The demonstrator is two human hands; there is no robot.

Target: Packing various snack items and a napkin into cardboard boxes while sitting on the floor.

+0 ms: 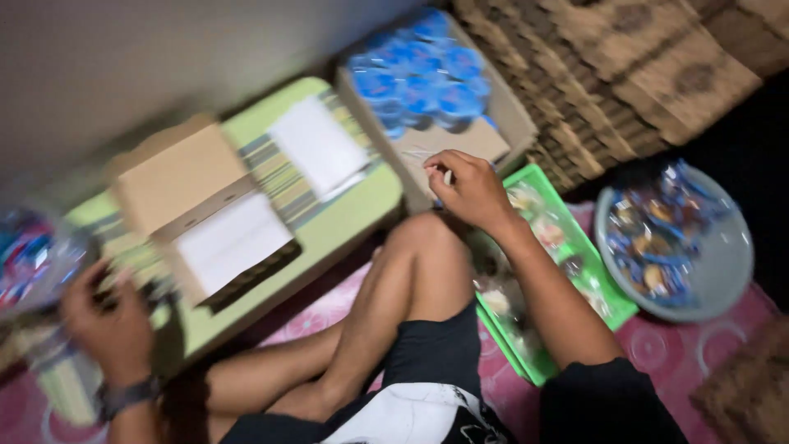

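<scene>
1. Pale and thin, a small stick-like item (448,175) is pinched between the thumb and fingers (438,167) of the right hand (470,191), which is curled closed around it; what the item is cannot be told through the blur.
2. That right hand hovers just above the near edge of an open cardboard box (501,115), over its folded-down flap.
3. Inside the box sit many small cups with blue lids (423,70), packed close together.
4. Below the right forearm lies a green tray (612,300) on the floor, holding assorted small wrapped pieces that are too blurred to name.
5. Further right, a grey round basin (723,267) holds a heap of blue-wrapped sweets (657,230), well apart from the hand.
6. The left hand (111,325), with a dark wristband (123,396), is at the far left, over the low worktop's near corner; motion blur hides whether its fingers are apart or closed, and whether they grip anything.
7. Just beside it is a clear bag (33,255) of red and blue bits, smeared by the blur.
8. A low green worktop (345,222) with a striped band carries a brown cardboard carton (177,173) with white sheets (230,242) at its open side, and a separate white pad (320,146) nearer the box of cups.
9. The person's bare knee (419,247) rises between worktop and tray, above a pink patterned mat (682,353).
10. Woven brown panels (625,57) fill the upper right.
</scene>
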